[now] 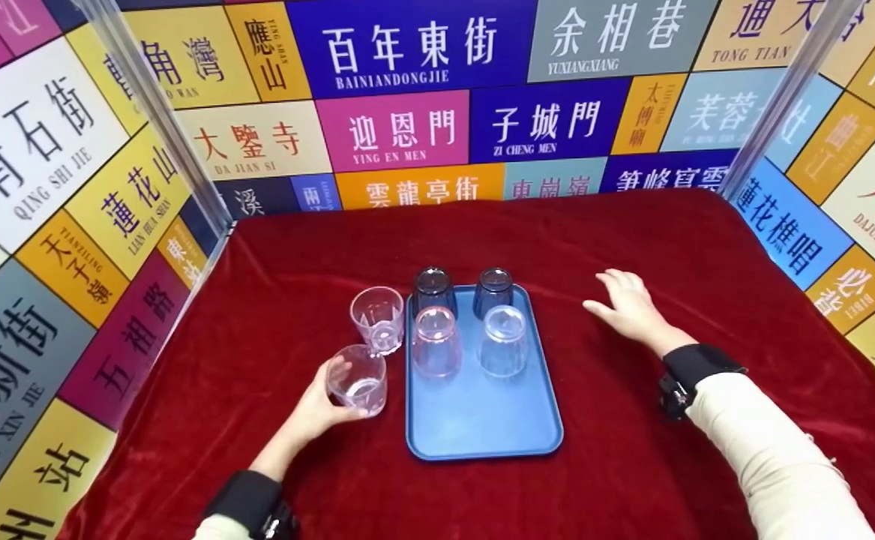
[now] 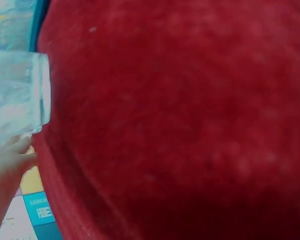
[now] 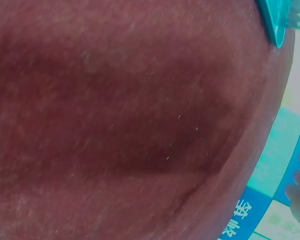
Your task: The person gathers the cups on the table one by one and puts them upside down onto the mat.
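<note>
My left hand (image 1: 325,401) grips a clear glass (image 1: 358,382) just left of the blue tray (image 1: 482,427), thumb on the near side. In the left wrist view, this glass (image 2: 17,95) and part of the hand (image 2: 10,165) show at the left edge. Another clear glass (image 1: 377,315) stands mouth up right behind it, beside the tray. Upside down on the tray are a pink-tinted glass (image 1: 437,345), a clear glass (image 1: 504,345) and two dark glasses (image 1: 433,292) (image 1: 493,292) at the back. Right of the tray, my right hand (image 1: 628,307) holds nothing, its fingers extended.
A dark red cloth (image 1: 317,247) covers the table. Panels with printed signs (image 1: 407,45) stand along the back and both sides, with clear upright posts (image 1: 160,112) at the back corners.
</note>
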